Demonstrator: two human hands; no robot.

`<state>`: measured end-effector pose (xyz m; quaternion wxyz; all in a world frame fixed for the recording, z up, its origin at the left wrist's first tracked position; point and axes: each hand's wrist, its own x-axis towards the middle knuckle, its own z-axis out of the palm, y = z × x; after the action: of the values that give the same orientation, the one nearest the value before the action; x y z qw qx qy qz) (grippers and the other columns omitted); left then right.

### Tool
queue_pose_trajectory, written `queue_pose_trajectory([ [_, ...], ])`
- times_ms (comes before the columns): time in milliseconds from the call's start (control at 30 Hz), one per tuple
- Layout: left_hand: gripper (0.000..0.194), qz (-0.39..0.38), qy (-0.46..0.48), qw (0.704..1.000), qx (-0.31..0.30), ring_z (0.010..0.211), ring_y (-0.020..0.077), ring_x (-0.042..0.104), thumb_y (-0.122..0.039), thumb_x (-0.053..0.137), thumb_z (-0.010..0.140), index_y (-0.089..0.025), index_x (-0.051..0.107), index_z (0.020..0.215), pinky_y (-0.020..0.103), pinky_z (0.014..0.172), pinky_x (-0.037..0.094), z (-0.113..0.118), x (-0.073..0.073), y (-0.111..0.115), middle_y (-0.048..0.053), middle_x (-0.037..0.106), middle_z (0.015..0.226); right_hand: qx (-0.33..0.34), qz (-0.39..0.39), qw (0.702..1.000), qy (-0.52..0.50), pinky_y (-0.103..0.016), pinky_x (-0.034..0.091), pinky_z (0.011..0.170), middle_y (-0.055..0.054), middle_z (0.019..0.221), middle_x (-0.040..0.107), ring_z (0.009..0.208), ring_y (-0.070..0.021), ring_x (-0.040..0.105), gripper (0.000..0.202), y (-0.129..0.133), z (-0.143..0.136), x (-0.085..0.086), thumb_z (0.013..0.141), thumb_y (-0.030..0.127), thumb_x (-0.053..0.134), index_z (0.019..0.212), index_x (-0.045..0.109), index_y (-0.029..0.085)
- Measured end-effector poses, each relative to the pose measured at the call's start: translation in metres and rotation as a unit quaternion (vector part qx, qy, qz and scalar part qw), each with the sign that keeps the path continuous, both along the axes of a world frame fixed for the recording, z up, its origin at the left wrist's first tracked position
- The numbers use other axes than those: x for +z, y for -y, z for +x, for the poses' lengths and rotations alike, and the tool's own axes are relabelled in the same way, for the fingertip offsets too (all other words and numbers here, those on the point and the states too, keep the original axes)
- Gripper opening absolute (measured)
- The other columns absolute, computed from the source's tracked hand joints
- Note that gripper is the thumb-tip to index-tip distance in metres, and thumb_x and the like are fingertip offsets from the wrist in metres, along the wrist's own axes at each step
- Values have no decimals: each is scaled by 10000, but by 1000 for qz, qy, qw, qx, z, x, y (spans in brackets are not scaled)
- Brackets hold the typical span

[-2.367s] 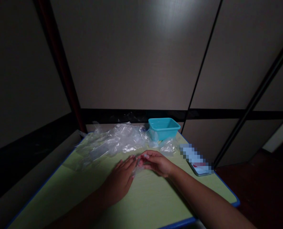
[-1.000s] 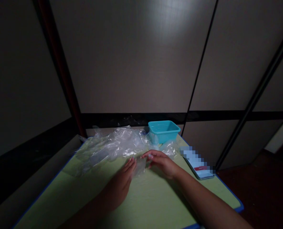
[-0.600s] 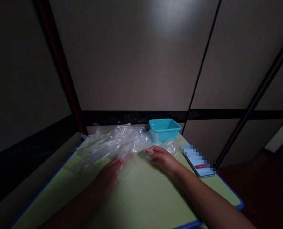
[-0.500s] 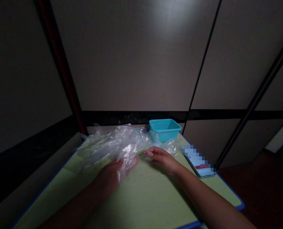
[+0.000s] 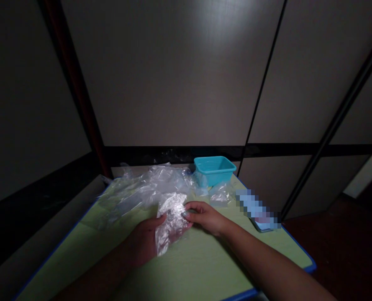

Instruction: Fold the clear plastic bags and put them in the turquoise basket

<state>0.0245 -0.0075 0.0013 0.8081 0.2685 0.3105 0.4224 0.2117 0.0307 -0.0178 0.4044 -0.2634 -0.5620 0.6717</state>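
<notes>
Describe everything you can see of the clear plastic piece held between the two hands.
The clear plastic piece looks like thin, crinkled film, roughly oblong, with bright glints across its creases. Whether it is a bag or a single sheet cannot be told. The left hand holds it with the thumb over its left edge and fingers behind, showing faintly through. The right hand grips its right edge. It is in front of the heap of plastic, over the green tabletop.

Single head-worn view, forward and down across the table (image 5: 204, 267) toward panels (image 5: 179, 92).
</notes>
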Motion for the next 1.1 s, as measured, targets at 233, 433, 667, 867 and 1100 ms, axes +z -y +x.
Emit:
queue_pose_trajectory([
  [233,288,49,61,996,-39,978,328,616,-191,570,775,-56,612,1026,483,978,376,3,-15,-6,170,664,1030,-19,49,999,-3,-203,380,478,-23,830,517,605,-90,496,276,4,-10,0,598,373,752,626,646,119],
  [433,262,70,8,997,-10,927,301,638,-209,585,771,-69,625,988,426,932,421,8,-10,-7,163,674,982,-109,89,990,-15,-237,413,599,-6,716,561,638,-114,508,241,2,-16,-8,591,344,754,645,627,146],
  [667,255,125,-99,986,58,926,262,640,-216,649,728,-125,640,966,364,859,473,6,9,-3,114,692,946,-106,83,991,-23,-276,422,673,-9,655,599,655,-140,549,278,-1,-11,-8,636,398,718,690,604,150],
  [867,347,113,-186,975,43,880,293,658,-302,718,683,-90,654,951,387,830,482,-3,-1,-8,168,694,940,-127,97,987,8,-253,382,630,3,641,564,607,-115,498,305,-3,-7,-6,629,420,718,639,559,159],
  [1100,488,119,-211,970,31,865,312,658,-339,798,578,-95,643,971,410,806,497,-3,-13,-14,151,706,882,-108,105,988,46,-224,299,536,22,598,501,534,-86,412,339,-3,-5,-10,662,448,688,650,514,157],
])
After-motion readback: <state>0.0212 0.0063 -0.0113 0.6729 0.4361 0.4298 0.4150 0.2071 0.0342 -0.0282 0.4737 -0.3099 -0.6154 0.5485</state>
